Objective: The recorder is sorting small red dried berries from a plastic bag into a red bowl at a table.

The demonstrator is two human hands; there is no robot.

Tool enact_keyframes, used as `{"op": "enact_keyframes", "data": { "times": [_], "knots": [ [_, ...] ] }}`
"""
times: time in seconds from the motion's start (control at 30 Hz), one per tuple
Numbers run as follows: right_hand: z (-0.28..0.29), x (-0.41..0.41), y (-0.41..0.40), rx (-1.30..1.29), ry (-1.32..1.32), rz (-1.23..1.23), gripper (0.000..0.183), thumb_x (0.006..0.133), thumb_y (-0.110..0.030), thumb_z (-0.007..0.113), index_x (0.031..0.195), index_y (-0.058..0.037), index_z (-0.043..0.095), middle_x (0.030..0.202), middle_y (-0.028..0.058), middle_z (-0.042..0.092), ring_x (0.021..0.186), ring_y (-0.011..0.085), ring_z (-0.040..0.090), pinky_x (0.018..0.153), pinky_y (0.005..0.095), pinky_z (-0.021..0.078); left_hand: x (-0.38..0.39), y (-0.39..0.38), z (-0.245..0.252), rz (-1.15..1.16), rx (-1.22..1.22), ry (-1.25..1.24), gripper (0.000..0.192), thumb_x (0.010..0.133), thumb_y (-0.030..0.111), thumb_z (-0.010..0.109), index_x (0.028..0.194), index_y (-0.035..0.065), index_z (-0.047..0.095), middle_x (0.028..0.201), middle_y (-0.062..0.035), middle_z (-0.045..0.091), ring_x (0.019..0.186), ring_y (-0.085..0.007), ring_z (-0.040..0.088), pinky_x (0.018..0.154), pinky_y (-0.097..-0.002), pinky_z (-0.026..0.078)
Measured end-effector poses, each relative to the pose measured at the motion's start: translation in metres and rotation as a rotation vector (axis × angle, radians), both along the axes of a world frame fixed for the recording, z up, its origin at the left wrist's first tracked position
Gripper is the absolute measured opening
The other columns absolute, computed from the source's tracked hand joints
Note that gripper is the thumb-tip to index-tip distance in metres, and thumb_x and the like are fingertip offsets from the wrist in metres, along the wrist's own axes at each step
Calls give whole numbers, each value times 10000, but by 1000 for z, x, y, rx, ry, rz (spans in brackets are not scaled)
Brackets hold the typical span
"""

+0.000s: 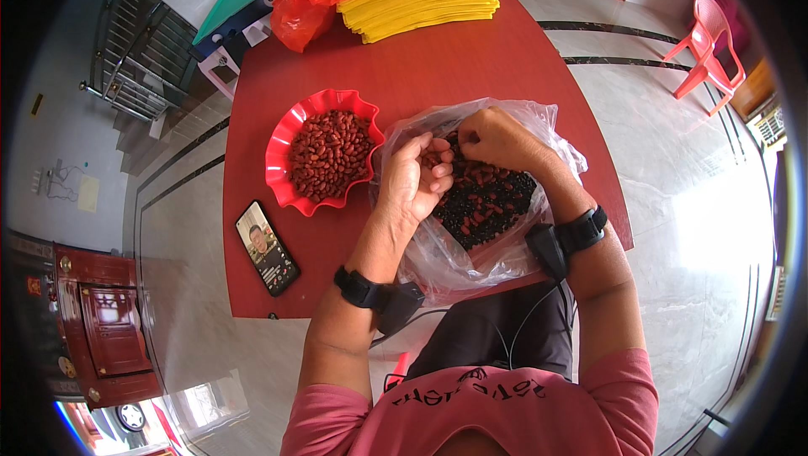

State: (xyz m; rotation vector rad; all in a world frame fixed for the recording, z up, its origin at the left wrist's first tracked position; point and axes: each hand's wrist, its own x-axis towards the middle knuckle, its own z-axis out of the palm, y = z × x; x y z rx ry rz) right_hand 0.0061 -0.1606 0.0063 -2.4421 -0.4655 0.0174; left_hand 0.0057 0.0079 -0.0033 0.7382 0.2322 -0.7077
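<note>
A clear plastic bag (454, 273) lies spread wide on the red table, holding black beans (480, 216) with red beans mixed among them. My left hand (420, 175) is cupped over the bag's left part, palm up, its curled fingers around a few red beans. Close to its right, my right hand (502, 140) reaches down over the beans with bent fingers; its fingertips are partly hidden, and whether they pinch a bean cannot be told. Left of the bag stands a red wavy-rimmed plastic bowl (278, 166) filled with red beans (331, 153).
A smartphone (267, 248) with a lit screen lies near the left edge of the red table (435, 71). At the far edge are a stack of yellow sheets (420, 1) and a red plastic bag (303, 1). A pink plastic chair (710, 52) stands on the floor at the right.
</note>
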Motion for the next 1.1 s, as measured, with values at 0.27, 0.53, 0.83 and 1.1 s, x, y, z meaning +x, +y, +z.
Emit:
{"op": "enact_keyframes", "data": {
  "times": [0.27,0.53,0.83,1.1],
  "knots": [
    [12,-2,6,483,-13,-26,103,676,-62,594,740,18,600,603,77,584,568,116,546,533,258,434,0,0,-1,0,-5,-18,223,826,198,458,740,2,521,632,-91,502,494,-130,423,379,-213,307],
    [15,-3,4,663,71,40,113,749,-84,586,755,28,587,643,5,567,629,43,503,557,199,416,-1,-3,2,-6,32,-10,233,828,195,453,740,-8,527,647,-100,511,503,-139,431,382,-207,310],
    [12,-1,-19,18,-28,77,122,685,-80,546,745,19,586,666,156,576,633,264,569,590,335,433,-2,0,4,-21,-2,3,242,830,209,451,737,-2,524,638,-75,498,496,-112,420,371,-200,298],
    [-1,3,-22,-261,-133,-17,131,671,-45,504,764,-7,588,778,161,576,780,313,541,673,375,419,-3,0,4,-12,-7,-1,210,808,206,493,753,4,516,669,-73,484,508,-99,398,365,-177,276]
  ]
}}
